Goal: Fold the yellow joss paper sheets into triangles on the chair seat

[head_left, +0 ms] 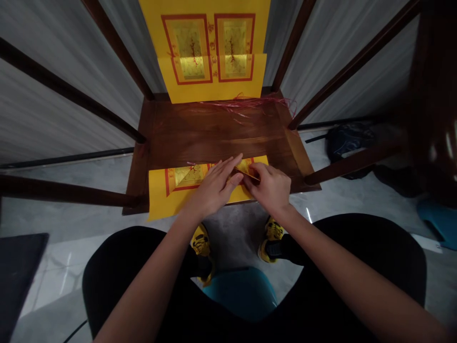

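A yellow joss paper sheet (159, 193) with red frames and gold foil lies along the near edge of a dark wooden seat (214, 133). On its middle rests my left hand (217, 188), fingers stretched out together and thumb apart, touching the paper. My right hand (269, 186) has its fingers curled in a pinch on a folded-up edge of the paper, to the right of my left hand. Both hands hide part of the sheet. Farther back, more yellow joss paper (214, 93) with two red-framed gold panels hangs or leans upright.
Loose red plastic strings (246, 104) lie at the back of the seat. Dark wooden bars (117, 47) rise on both sides. A dark bag (348, 145) sits on the floor at right. Below me is a blue stool (243, 290), between my legs in black trousers (128, 267).
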The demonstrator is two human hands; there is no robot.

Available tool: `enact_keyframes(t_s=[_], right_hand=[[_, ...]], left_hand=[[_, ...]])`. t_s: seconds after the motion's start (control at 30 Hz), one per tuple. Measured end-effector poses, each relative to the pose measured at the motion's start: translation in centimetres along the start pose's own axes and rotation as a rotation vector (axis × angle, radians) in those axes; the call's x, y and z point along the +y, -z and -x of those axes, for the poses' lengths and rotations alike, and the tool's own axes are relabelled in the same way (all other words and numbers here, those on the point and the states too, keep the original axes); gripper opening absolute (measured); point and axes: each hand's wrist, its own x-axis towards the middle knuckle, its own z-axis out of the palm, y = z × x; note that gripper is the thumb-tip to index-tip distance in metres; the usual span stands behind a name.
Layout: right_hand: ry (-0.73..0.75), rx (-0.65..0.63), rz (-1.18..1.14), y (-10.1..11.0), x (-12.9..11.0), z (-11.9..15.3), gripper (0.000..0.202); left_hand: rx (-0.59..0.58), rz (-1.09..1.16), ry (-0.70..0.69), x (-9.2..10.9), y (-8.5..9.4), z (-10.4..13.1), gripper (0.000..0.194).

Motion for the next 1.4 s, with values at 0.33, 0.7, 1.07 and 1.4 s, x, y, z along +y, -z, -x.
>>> enact_keyframes(t_s=[0.33,0.7,1.07,1.4], right_hand=[[0.125,-0.221,-0.210,1.7,1.3,-1.4,0.033],[0.292,-0.457,-0.580,5.4,5.4,0.8,0.037],[0.250,-0.400,-0.577,5.1,5.9,0.5,0.028],[0.183,-0.380,-0.616,4.2,6.2,0.4,0.020]], left_hand=[[-0.008,-0.061,-0.037,-0.9,-0.6,-0.3,0.065],[0.004,-0.135,-0.056,-1.8,-1.1,-0.3,0.058],[-0.010,-0.150,-0.142,-2.6,-0.9,-0.3,0.042],[-0.098,-0.133,-0.110,-2.4,0.0,-0.7,0.042]])
